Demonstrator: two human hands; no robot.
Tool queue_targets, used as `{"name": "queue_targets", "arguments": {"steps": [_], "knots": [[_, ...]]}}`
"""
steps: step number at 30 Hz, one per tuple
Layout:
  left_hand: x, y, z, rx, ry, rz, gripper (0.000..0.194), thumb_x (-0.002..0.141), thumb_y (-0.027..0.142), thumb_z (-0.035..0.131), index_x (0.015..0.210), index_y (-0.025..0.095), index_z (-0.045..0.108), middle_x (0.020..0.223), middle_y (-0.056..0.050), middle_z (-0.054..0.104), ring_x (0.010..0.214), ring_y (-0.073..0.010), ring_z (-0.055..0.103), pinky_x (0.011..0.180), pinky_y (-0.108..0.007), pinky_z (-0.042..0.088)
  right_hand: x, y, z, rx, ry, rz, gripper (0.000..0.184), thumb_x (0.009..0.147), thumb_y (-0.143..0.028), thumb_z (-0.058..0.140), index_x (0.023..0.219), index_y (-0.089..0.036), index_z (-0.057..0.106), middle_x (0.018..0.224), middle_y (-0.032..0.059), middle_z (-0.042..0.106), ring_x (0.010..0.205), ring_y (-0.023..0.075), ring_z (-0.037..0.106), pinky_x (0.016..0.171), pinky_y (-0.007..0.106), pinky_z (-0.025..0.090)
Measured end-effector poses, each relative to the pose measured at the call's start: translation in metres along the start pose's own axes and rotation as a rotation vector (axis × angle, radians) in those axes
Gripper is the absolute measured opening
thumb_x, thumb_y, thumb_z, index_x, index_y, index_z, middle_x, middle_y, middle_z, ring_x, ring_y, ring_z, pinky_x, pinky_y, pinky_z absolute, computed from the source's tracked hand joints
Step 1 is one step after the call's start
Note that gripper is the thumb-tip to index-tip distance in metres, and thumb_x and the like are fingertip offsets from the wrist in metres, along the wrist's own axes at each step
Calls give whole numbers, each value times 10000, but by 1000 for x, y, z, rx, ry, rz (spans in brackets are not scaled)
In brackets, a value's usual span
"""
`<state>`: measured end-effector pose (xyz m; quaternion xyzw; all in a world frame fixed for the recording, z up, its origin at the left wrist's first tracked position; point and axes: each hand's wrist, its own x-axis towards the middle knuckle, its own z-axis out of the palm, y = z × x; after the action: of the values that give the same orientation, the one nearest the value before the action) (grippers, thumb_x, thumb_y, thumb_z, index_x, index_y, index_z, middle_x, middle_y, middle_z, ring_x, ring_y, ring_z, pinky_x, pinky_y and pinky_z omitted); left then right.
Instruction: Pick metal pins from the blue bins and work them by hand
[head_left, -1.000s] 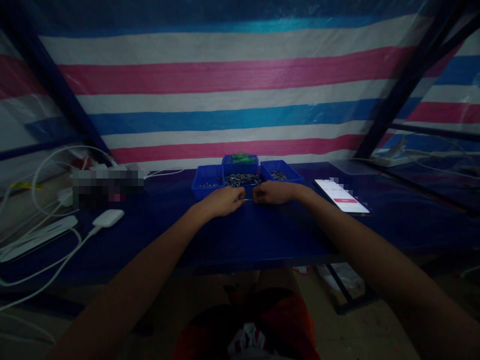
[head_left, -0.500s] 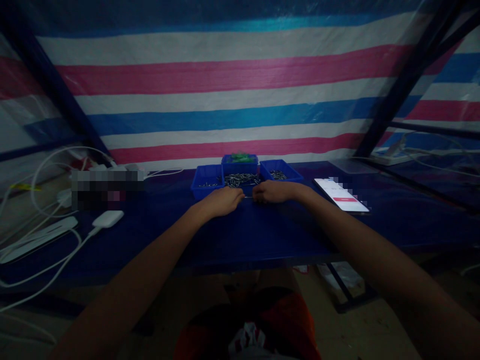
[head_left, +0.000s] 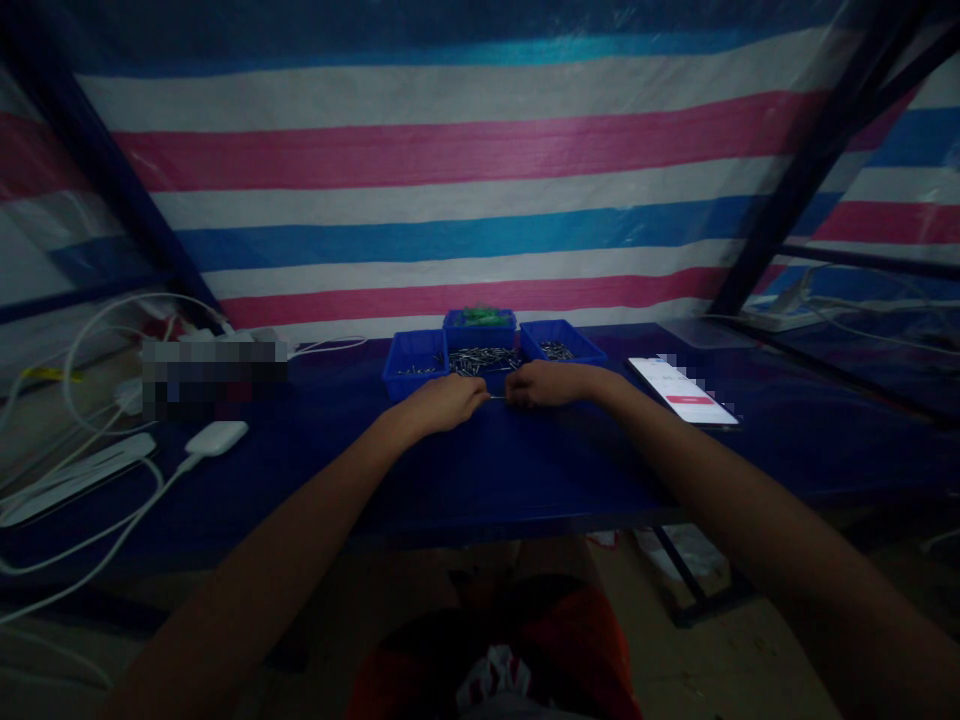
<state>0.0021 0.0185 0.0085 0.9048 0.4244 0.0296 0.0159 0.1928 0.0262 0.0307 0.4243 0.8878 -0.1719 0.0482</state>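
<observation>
My left hand (head_left: 448,402) and my right hand (head_left: 549,384) meet closely over the blue tabletop, both with fingers pinched closed. Between their fingertips runs a thin, pale metal piece (head_left: 498,397), rod-like, with its ends hidden by the fingers. Just behind the hands lies a pile of small dark metal pieces (head_left: 484,358), too small to name exactly. A blue bin (head_left: 393,372) at the left holds some small metal pieces, as does a second blue bin (head_left: 589,352) at the right. In a third bin at the back are green items (head_left: 480,316).
A phone (head_left: 682,390) with a lit screen lies right of my right arm. White cables and a white charger (head_left: 217,437) spread over the left side of the table (head_left: 480,480). Striped sheeting (head_left: 465,160) hangs behind, between dark metal posts.
Both hands stay almost in place, still pinched at the thin metal piece. The left fingertips have shifted very slightly.
</observation>
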Motion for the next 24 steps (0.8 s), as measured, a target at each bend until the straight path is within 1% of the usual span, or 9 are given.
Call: {"name": "queue_targets", "arguments": {"steps": [7,12,18,24], "knots": [[-1,1,-2,-64,-6,3,210,857,338,406,905,188,545,756,-28,602,625,-136,521,525,-236,315,1,1,0,-42,15,-8,147,778,-183,477,838,-133,601,756,34,629,643,107,536,570,199,363],[-1,2,-2,-91,-5,6,136,815,301,475,885,194,522,741,-5,590,604,-120,503,498,-226,281,2,2,1,-61,25,-2,132,769,-242,525,821,-139,590,729,24,609,625,110,517,544,207,345],[-1,2,-3,-100,-17,14,92,801,252,478,873,199,499,744,2,585,592,-112,489,498,-235,269,4,3,2,-61,42,-7,117,755,-241,552,811,-141,576,701,13,585,607,106,501,535,212,333],[-1,3,-3,-102,-13,17,66,799,238,477,852,199,485,722,3,572,583,-112,479,491,-237,258,3,1,1,-67,52,-5,111,741,-243,569,795,-146,569,683,10,573,602,112,500,529,219,332]]}}
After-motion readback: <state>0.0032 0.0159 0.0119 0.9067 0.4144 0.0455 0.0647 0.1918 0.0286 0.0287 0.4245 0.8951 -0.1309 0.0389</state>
